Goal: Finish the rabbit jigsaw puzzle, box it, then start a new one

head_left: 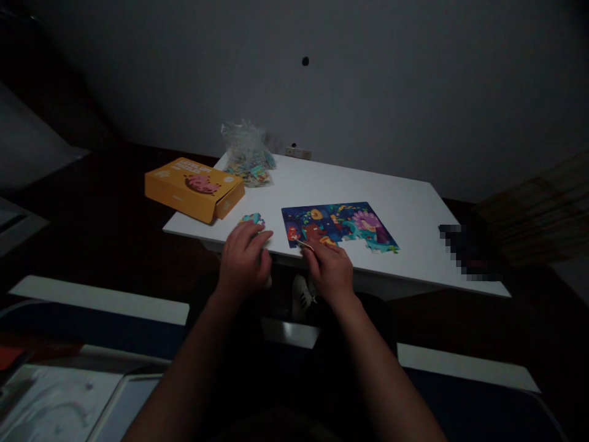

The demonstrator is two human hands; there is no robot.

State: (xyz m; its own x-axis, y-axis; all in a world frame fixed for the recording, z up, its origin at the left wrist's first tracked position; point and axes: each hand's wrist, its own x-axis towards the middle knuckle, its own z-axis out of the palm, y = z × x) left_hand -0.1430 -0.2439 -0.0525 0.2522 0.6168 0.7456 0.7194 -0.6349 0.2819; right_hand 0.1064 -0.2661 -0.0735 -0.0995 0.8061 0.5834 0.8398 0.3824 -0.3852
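A colourful jigsaw puzzle (340, 222), partly assembled, lies on the white table with a jagged gap along its near edge. At its near left corner my right hand (330, 265) pinches a puzzle piece (304, 244), seen nearly edge-on and slightly tilted. Whether the piece touches the puzzle, I cannot tell. My left hand (243, 255) is at the table's near edge with fingers apart, just in front of a few loose puzzle pieces (252, 218), which it partly hides.
An orange puzzle box (188, 187) lies at the table's left end. Behind it stands a clear plastic bag (248, 156) of puzzle pieces. A dark pixelated object (469, 255) occupies the right end of the white table (414, 215). A power socket (298, 153) is at the wall.
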